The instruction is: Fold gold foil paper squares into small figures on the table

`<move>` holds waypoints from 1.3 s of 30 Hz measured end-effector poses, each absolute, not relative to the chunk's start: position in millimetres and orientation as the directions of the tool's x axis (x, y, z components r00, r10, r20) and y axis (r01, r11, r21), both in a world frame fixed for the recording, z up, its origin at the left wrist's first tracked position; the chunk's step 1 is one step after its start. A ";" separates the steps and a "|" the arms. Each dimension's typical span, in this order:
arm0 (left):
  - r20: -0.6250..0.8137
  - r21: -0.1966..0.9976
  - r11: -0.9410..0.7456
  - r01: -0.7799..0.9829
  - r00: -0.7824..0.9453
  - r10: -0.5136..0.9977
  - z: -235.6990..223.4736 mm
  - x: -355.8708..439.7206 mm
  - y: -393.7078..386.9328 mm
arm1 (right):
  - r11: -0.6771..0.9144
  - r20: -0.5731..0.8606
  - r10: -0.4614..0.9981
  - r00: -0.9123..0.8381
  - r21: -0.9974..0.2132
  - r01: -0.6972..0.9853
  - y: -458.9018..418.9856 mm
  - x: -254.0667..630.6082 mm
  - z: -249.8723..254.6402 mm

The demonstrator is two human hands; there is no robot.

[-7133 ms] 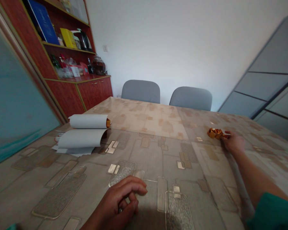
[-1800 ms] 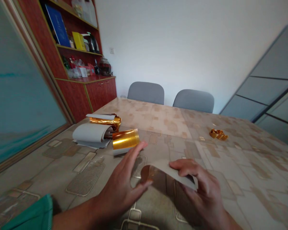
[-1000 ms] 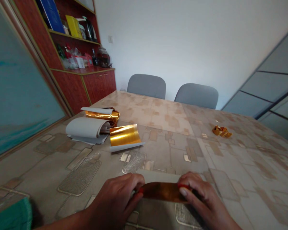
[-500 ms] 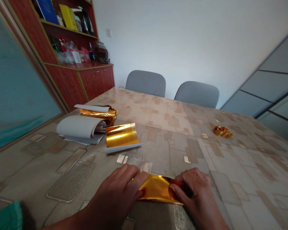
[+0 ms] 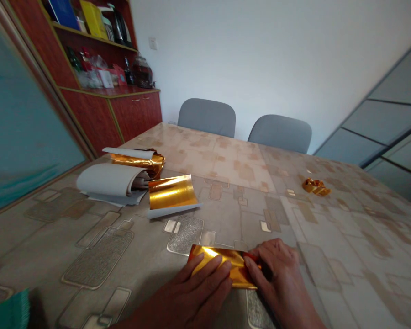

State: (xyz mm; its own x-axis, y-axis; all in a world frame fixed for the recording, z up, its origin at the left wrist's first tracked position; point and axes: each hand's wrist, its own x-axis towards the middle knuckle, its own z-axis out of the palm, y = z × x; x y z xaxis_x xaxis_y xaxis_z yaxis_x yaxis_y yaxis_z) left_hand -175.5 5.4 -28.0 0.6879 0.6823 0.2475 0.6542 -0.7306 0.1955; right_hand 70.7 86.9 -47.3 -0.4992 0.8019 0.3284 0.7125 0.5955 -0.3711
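A folded sheet of shiny gold foil paper [image 5: 238,269] lies on the patterned table near its front edge. Flat across its left half rests my left hand [image 5: 198,285], fingers stretched out and slightly apart. My right hand [image 5: 277,274] grips the paper's right end, thumb on top and fingers curled behind it. Something red shows by those fingers, too hidden to name. Beyond the hands, a single gold sheet [image 5: 173,193] with a curled white edge lies beside a rolled stack of white-backed paper [image 5: 106,180].
Another gold sheet [image 5: 133,160] lies behind the stack. Small folded gold pieces [image 5: 315,186] sit at the right of the patterned table [image 5: 226,219]. Two grey chairs [image 5: 207,116] stand at the far side. A red cabinet [image 5: 85,114] holds bottles and boxes at back left.
My left hand has let go of the paper's left end and now lies flat on top, fingers stretched. My right hand keeps its hold at the right end.
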 end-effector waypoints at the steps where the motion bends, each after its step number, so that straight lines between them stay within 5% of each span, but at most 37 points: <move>1: 0.237 0.200 -0.730 0.654 0.690 0.684 -27.4 -176.1 5.2 | 0.601 0.339 0.797 -0.499 -0.364 0.712 86.6 70.5 -47.8; 21: 0.235 0.276 -0.721 0.635 0.683 0.692 -24.3 -178.0 3.4 | 0.617 0.382 0.782 -0.493 -0.365 0.697 87.8 69.7 -52.7; 39: 0.251 0.070 -0.744 0.664 0.710 0.658 -55.4 -171.5 7.6 | 0.641 0.411 0.754 -0.513 -0.290 0.710 86.2 68.4 -42.2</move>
